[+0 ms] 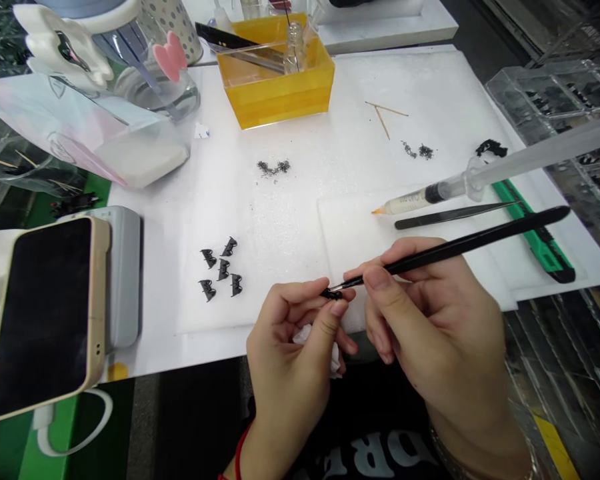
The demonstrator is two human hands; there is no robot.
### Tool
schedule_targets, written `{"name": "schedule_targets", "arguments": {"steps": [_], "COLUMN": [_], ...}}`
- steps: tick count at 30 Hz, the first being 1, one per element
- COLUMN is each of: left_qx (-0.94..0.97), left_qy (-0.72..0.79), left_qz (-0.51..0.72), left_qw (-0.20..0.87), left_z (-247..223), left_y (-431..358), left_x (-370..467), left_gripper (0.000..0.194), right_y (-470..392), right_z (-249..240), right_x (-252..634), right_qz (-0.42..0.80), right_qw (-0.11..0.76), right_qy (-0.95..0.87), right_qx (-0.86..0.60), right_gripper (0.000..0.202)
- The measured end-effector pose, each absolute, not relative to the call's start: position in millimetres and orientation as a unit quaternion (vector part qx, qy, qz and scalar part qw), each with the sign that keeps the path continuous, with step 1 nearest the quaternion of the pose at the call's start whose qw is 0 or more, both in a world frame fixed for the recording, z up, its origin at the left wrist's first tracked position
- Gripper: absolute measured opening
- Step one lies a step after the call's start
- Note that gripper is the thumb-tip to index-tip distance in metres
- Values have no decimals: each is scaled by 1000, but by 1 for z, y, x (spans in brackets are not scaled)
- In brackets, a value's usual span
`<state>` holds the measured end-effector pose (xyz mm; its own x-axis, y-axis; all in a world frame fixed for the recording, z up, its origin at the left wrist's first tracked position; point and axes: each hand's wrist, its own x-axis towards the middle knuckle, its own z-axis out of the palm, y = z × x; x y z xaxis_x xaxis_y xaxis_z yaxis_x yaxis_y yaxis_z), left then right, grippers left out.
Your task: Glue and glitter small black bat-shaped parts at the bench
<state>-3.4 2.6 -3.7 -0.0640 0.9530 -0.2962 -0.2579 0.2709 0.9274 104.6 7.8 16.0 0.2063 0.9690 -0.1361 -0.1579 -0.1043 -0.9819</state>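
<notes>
My left hand (297,347) pinches a small black part (333,293) between thumb and fingertips. A crumpled white tissue (304,333) is tucked in the same palm. My right hand (430,320) grips slim black tweezers (445,252) like a pen, their silvery tip touching the small part. The part's exact shape is mostly covered by fingers. Several black bat-shaped pieces (223,269) lie on the white foam sheet to the left. Above my right hand rest a syringe (420,197) with an orange tip, a second pair of dark tweezers (450,216) and a green utility knife (540,240).
Tiny dark bits (274,167) lie in small piles on the foam. A yellow tray (280,97) with tools and a small bottle stands behind, near two wooden sticks (380,117). At left are a phone (45,313), a pouch (95,133) and a clear jug (180,100); compartment boxes (555,87) stand right.
</notes>
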Motion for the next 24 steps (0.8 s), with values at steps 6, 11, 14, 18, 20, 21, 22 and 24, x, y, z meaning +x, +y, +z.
{"name": "schedule_targets", "arguments": {"steps": [6,11,14,18,20,21,22,24], "left_qx": [332,328,333,337,335,333,330,327], "left_qy": [529,526,524,522,521,520,521,520], "left_qz": [505,506,505,502,502,503,503,505], "left_qw": [596,600,599,602,604,605,605,606], "left_z": [-4,-4,-5,-4,-3,-3,-3,-3], "left_y": [0,0,3,3,2,2,1,1], "left_x": [-4,-5,-5,-5,-6,-6,-6,-6], "left_gripper": [16,15,15,15,15,14,14,15], "right_y": [9,8,7,8,8,9,9,9], "right_z": [14,14,14,13,14,14,14,14], "right_x": [104,104,105,104,104,104,105,107], "right_qz": [504,502,501,496,497,499,501,510], "right_qw": [549,546,547,546,546,545,543,544], "right_qy": [-379,-377,-381,-386,-391,-395,-398,-393], "right_qx": [-548,-554,-553,-554,-549,-547,-544,-539], "right_gripper": [10,8,9,8,9,9,10,10]}}
